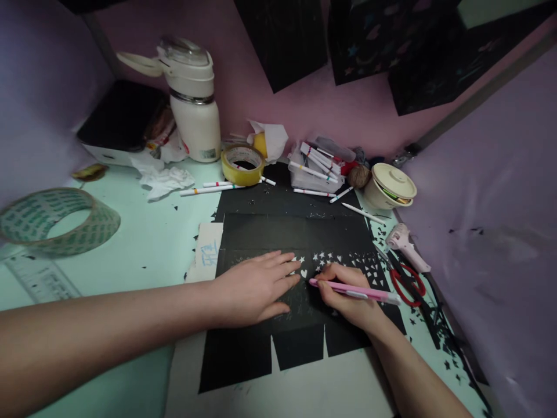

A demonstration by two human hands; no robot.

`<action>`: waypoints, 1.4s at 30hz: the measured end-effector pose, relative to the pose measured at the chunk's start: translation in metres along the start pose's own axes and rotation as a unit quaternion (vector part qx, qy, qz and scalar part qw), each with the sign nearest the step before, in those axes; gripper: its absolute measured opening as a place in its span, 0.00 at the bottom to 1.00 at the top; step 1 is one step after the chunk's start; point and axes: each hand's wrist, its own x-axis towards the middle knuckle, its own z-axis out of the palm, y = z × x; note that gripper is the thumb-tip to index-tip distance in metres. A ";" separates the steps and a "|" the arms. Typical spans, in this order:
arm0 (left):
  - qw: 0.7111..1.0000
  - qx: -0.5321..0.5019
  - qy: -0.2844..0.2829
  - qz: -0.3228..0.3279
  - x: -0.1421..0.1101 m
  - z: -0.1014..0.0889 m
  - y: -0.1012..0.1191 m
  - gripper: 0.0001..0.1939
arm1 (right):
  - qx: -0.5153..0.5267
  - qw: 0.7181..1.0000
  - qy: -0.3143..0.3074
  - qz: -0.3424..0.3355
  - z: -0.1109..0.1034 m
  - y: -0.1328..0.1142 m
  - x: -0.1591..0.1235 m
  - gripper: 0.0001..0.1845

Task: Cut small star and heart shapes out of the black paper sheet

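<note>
Head view: black paper [282, 348] beneath splayed left hand [255, 287]; right hand [348, 296] grips pink pen [343, 288].

The left hand [256, 285] hid part of the black paper [243, 354] beneath it, while the lid [394, 179] covered most of what lay in the cream bowl [378, 194]. The top edge cut off the hanging black sheets [287, 46], and the blue marks [209, 254] on the pale card [215, 232] (handwriting, by the look of them) were too blurred to read.
</note>
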 end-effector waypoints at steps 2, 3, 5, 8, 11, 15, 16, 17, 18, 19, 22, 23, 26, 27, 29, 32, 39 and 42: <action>1.000 0.007 -0.004 0.002 0.000 0.000 0.000 0.27 | -0.020 1.000 0.012 -0.005 0.002 -0.002 -0.001 0.08; 1.000 0.010 -0.004 0.003 0.000 0.000 0.000 0.27 | -0.030 0.999 0.019 -0.009 0.003 -0.003 -0.002 0.09; 1.000 0.014 -0.002 0.004 0.000 0.000 0.000 0.27 | -0.049 0.998 0.035 -0.016 0.006 -0.004 -0.005 0.10; 1.000 0.016 0.004 0.005 0.000 0.000 0.000 0.27 | -0.071 0.996 0.058 -0.017 0.011 -0.005 -0.010 0.12; 1.000 0.015 0.009 0.007 0.000 0.000 0.000 0.27 | -0.082 0.994 0.071 -0.003 0.015 -0.007 -0.016 0.11; 1.000 0.018 0.011 0.011 -0.001 -0.001 0.000 0.27 | -0.070 0.994 0.082 -0.003 0.019 -0.013 -0.023 0.05; 1.000 0.020 0.013 0.011 -0.001 -0.001 0.000 0.27 | -0.066 0.994 0.089 -0.005 0.020 -0.014 -0.024 0.06; 1.000 0.022 0.015 0.011 -0.001 0.000 0.000 0.27 | -0.063 0.993 0.096 -0.007 0.021 -0.015 -0.025 0.06; 1.000 0.023 0.017 0.011 -0.002 0.000 0.000 0.27 | -0.061 0.993 0.104 -0.008 0.022 -0.016 -0.026 0.05; 0.999 0.024 0.020 0.011 -0.002 0.001 0.000 0.26 | -0.062 0.992 0.110 -0.007 0.023 -0.017 -0.026 0.05; 0.999 0.023 0.022 0.013 -0.003 0.002 -0.002 0.26 | -0.068 0.989 0.127 -0.003 0.026 -0.017 -0.027 0.06; 0.999 0.022 0.023 0.014 -0.003 0.002 -0.002 0.26 | -0.070 0.989 0.133 -0.002 0.026 -0.017 -0.027 0.06; 0.999 0.021 0.024 0.016 -0.002 0.003 -0.002 0.26 | -0.074 0.987 0.146 0.003 0.028 -0.017 -0.026 0.08; 0.999 0.021 0.025 0.016 -0.002 0.002 -0.002 0.26 | -0.075 0.986 0.150 0.006 0.028 -0.018 -0.026 0.08; 0.999 0.023 0.026 0.015 -0.001 0.003 -0.002 0.26 | -0.076 0.984 0.160 0.012 0.030 -0.021 -0.026 0.09; 0.999 0.025 0.026 0.014 -0.002 0.004 -0.002 0.26 | -0.081 0.979 0.184 0.029 0.035 -0.026 -0.027 0.09; 0.999 0.029 0.024 0.013 -0.002 0.005 -0.003 0.26 | -0.092 0.964 0.235 0.088 0.048 -0.035 -0.029 0.10; 0.999 0.030 0.021 0.013 -0.002 0.005 -0.002 0.26 | -0.101 0.952 0.260 0.123 0.054 -0.039 -0.029 0.11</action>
